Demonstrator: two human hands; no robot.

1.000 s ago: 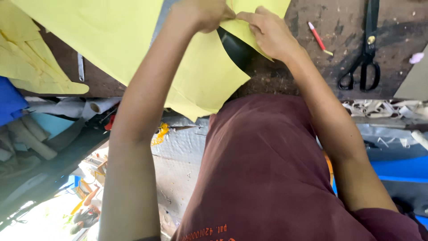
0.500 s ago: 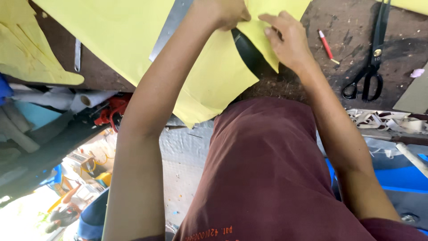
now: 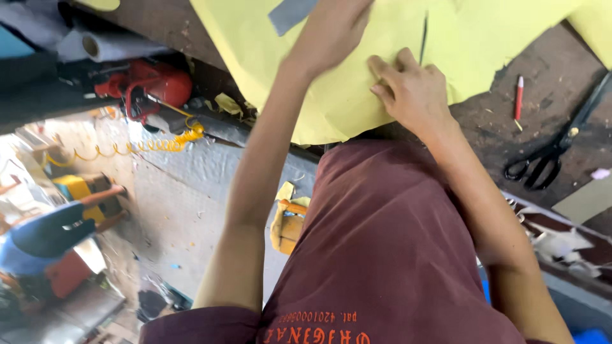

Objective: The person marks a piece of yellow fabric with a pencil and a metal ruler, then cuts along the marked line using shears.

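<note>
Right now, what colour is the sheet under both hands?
Pale yellow sheet, plain, with a slit near its middle; the head view shows it.

Left hand (image 3: 335,32) reaches forward, fingers blurred; right hand (image 3: 411,89) lies palm-down, fingers extended and flat; both forearms bare.

Dark scuffed wooden counter (image 3: 491,121), grey concrete floor (image 3: 191,210) below, bright daylight at left, red tool (image 3: 150,86) under counter edge
</note>
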